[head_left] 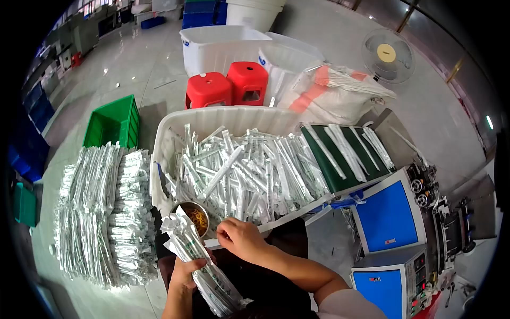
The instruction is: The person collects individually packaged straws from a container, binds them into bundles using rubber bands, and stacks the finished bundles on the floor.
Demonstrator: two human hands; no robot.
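My left hand (187,272) is wrapped round a bundle of long thin packets in white-and-silver wrappers (204,271), held at a slant in front of my body. My right hand (241,239) hangs at the near rim of a large white tub (175,123), its fingers curled together. Whatever may be between those fingers is too small to make out. Close by, inside the tub's near left corner, sits a round metal bowl (206,208) of yellowish rubber bands (197,219). Many loose wrapped packets (255,165) fill the tub in a jumble.
Stacked bundles of packets (87,218) stand to the left, with a green crate (111,122) behind. On the right, a dark green conveyor belt (337,154) carries several packets beside a blue-panelled machine (385,218). Red stools (210,91), a woven sack (334,98) and a fan (387,53) stand beyond.
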